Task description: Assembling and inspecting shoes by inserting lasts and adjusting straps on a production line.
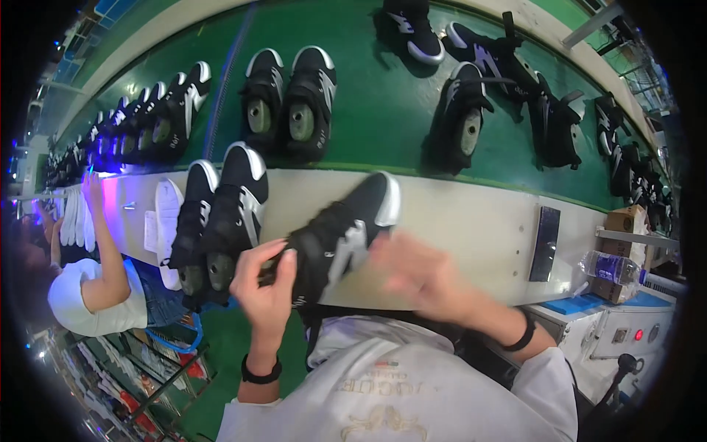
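Observation:
A black sneaker with a white toe cap and a silver-white side pattern lies in front of me on the pale bench, toe pointing away and to the right. My left hand is closed at its heel end, thumb and fingers gripping the black upper near the opening. To the sneaker's right, my right hand is close to its side; motion smears the fingers, and I cannot tell whether they touch it. Beside my left hand stand two similar shoes, a nearer one and one further left.
Beyond the bench runs a green conveyor belt with several more black sneakers. A white insole-shaped piece lies at left, near a co-worker. A dark flat block, a plastic bottle and a grey machine are at right.

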`<state>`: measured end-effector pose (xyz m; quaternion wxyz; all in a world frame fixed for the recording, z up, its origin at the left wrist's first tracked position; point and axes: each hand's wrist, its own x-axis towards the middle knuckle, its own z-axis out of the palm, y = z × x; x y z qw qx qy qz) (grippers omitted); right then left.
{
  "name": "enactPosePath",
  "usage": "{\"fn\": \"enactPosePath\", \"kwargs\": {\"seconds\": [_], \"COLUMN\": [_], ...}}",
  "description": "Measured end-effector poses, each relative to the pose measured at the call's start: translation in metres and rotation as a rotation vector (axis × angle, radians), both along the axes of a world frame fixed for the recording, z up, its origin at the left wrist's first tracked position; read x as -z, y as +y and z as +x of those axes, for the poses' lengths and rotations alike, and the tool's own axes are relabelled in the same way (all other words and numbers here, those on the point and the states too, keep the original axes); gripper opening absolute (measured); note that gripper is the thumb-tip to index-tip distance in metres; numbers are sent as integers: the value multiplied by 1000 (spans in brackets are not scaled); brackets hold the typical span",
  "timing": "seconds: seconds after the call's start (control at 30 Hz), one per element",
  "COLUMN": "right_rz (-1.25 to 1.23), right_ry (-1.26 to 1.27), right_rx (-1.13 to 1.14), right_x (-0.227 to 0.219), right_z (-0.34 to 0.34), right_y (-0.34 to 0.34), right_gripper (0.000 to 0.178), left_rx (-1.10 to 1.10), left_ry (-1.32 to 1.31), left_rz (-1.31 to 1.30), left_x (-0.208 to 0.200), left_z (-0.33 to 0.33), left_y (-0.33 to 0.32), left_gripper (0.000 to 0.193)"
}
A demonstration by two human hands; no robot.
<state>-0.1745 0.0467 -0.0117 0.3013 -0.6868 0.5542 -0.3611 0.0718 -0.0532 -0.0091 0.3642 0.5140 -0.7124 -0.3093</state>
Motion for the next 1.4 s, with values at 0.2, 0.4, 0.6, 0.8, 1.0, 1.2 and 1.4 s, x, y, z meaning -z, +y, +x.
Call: {"fn": "enactPosePath", "kwargs": {"seconds": [0.2, 0.4, 0.6, 0.8, 1.0, 1.2, 1.4], "right_rz": [42, 303, 443, 526, 868, 573, 406], "right_ry": [28, 409, 370, 266, -808, -512, -13], "right_rx": [533, 752, 952, 993, 530, 364, 121], "right_x": [-12, 49, 96, 84, 27, -65, -23], "right_z": [-113, -194, -222, -226, -186, -103, -81], "right_y": [-126, -300, -356, -356, -309, -94, 37], "right_gripper": [40, 76, 99, 94, 33, 62, 73], "left_rx": [-75, 573, 680, 695, 677, 557, 340], "left_ry": [-282, -155, -298, -299, -264, -76, 30], "left_rz": [-377, -316, -57, -44, -41, 67, -432], "left_x": [-17, 14, 79, 81, 84, 69, 19], "left_z": [11, -19, -45, -48, -46, -39, -45], "left_y": [9, 50, 48, 49, 43, 47, 43], "left_gripper": [15, 26, 51, 50, 50, 44, 52]}}
